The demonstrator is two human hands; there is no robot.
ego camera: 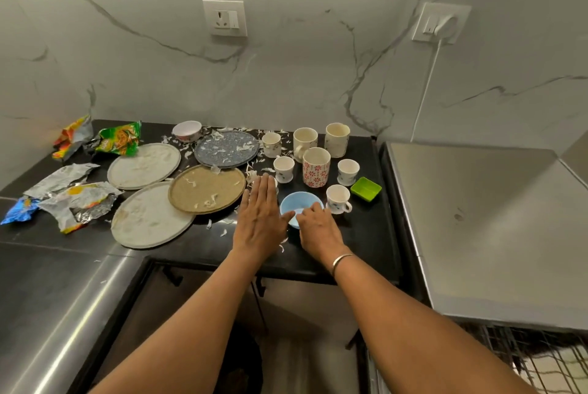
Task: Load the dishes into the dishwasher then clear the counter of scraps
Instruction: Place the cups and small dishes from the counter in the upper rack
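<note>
Gripping blue bowl (pixel 294 204): right hand (pixel 318 229); left hand (pixel 259 217) flat.

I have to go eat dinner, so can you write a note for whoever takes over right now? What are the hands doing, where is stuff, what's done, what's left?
Left hand: open and flat, beside the blue bowl.
Right hand: fingers curled on the blue bowl's near rim.
Dishes: four plates, the cups and mugs, white bowl and green dish sit on the black counter.
Scraps: wrappers at the counter's left, white shreds over plates and counter.
Done: nothing loaded, as far as shows.
Left: load every dish, then clear wrappers and shreds.
</note>
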